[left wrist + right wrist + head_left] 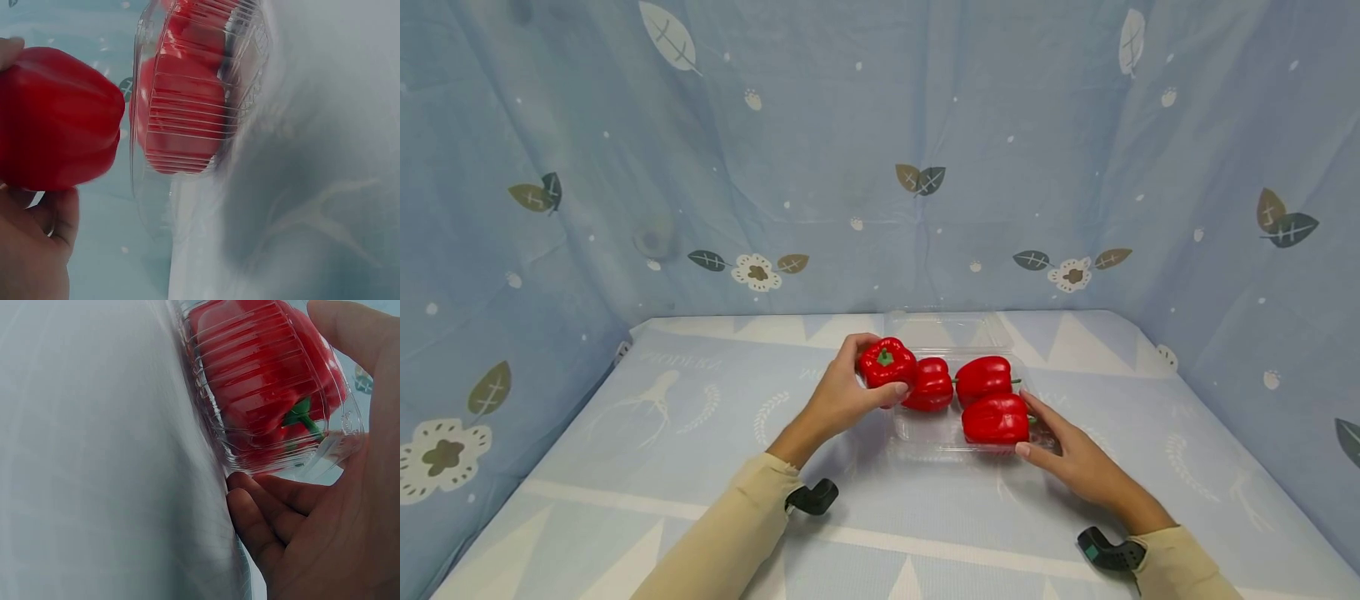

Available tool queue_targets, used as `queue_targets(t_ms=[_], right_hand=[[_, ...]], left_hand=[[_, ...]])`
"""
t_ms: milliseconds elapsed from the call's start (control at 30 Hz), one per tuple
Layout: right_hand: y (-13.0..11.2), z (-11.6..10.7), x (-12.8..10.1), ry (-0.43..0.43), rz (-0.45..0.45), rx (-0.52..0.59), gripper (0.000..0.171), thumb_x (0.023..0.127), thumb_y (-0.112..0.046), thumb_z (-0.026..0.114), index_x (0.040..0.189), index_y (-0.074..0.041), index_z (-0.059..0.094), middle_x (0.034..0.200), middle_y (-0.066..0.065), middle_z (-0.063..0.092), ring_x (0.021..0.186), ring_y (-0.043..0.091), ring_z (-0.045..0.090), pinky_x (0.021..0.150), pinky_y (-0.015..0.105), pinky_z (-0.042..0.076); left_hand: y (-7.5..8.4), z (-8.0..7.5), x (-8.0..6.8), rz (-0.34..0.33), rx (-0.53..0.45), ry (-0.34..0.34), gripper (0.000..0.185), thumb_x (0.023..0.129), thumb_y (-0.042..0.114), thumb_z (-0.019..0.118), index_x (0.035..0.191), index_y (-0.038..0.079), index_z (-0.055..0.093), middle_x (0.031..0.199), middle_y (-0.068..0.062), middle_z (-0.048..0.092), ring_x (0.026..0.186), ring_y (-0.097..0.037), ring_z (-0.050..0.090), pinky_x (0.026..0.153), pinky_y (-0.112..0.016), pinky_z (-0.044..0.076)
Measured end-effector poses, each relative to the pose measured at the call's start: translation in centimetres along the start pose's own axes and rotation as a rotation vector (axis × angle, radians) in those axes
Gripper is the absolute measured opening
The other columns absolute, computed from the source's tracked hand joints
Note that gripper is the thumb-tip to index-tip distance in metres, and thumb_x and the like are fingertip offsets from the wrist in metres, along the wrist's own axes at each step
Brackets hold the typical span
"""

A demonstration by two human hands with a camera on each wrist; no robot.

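Note:
My left hand (842, 390) grips a red bell pepper (886, 363) with its green stem toward me. In the left wrist view this pepper (59, 119) is held up beside the container wall, thumb and fingers on opposite sides. A clear plastic clamshell container (925, 432) lies with its lid (951, 330) folded back. Inside it are three more red peppers: one at left (931, 385), one at back right (983, 379) and one at front right (996, 419). My right hand (1078, 467) holds the container's front right corner between thumb and fingers; in the right wrist view its fingers (269, 519) bend along the ribbed wall.
A pale blue patterned cloth (685, 392) covers the table. Blue curtains (850, 125) with leaf prints hang behind and at both sides. A black wrist device (812, 497) sits on my left sleeve, another (1108, 552) on my right.

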State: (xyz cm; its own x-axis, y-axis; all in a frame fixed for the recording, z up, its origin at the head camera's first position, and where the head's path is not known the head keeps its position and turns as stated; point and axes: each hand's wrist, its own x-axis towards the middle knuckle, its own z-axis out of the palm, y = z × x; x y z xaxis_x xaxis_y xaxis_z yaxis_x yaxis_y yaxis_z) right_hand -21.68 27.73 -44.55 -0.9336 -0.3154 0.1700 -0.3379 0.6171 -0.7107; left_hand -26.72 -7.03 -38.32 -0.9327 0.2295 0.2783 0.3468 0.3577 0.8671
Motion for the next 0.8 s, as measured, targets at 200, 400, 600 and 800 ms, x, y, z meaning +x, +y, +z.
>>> queue_targets(t_ms=[200, 400, 600, 800], right_hand=[[-0.07, -0.05, 0.03, -0.001, 0.001, 0.003, 0.075, 0.091, -0.041, 0.061, 0.152, -0.021, 0.022, 0.148, 0.012, 0.037, 0.120, 0.029, 0.051, 0.095, 0.054, 0.044], [-0.13, -0.06, 0.03, 0.004, -0.002, -0.004, 0.076, 0.091, -0.040, 0.062, 0.152, -0.018, 0.023, 0.147, 0.013, 0.039, 0.119, 0.030, 0.052, 0.095, 0.054, 0.044], [-0.12, -0.06, -0.02, 0.004, -0.006, -0.004, 0.076, 0.090, -0.039, 0.062, 0.152, -0.019, 0.023, 0.147, 0.013, 0.039, 0.119, 0.030, 0.052, 0.094, 0.054, 0.045], [-0.10, -0.13, -0.08, 0.002, -0.004, -0.006, 0.075, 0.091, -0.040, 0.061, 0.152, -0.019, 0.023, 0.146, 0.013, 0.039, 0.119, 0.030, 0.052, 0.095, 0.054, 0.044]], left_hand=[[-0.28, 0.12, 0.16, 0.053, -0.010, -0.041, 0.082, 0.070, 0.044, 0.082, 0.140, 0.040, 0.038, 0.133, 0.010, 0.045, 0.120, -0.016, 0.047, 0.088, -0.038, 0.052], [-0.42, 0.12, 0.18, 0.069, -0.027, -0.055, 0.079, 0.072, 0.044, 0.081, 0.139, 0.042, 0.040, 0.127, 0.007, 0.045, 0.118, -0.017, 0.047, 0.085, -0.038, 0.053], [-0.14, -0.02, 0.44, 0.043, -0.064, -0.074, 0.072, 0.077, 0.042, 0.076, 0.139, 0.041, 0.038, 0.132, 0.007, 0.042, 0.120, -0.018, 0.045, 0.082, -0.039, 0.054], [-0.05, -0.73, 0.93, 0.070, -0.209, -0.152, 0.057, 0.090, 0.027, 0.049, 0.144, 0.028, 0.031, 0.141, -0.001, 0.035, 0.124, -0.022, 0.041, 0.093, -0.043, 0.047]])
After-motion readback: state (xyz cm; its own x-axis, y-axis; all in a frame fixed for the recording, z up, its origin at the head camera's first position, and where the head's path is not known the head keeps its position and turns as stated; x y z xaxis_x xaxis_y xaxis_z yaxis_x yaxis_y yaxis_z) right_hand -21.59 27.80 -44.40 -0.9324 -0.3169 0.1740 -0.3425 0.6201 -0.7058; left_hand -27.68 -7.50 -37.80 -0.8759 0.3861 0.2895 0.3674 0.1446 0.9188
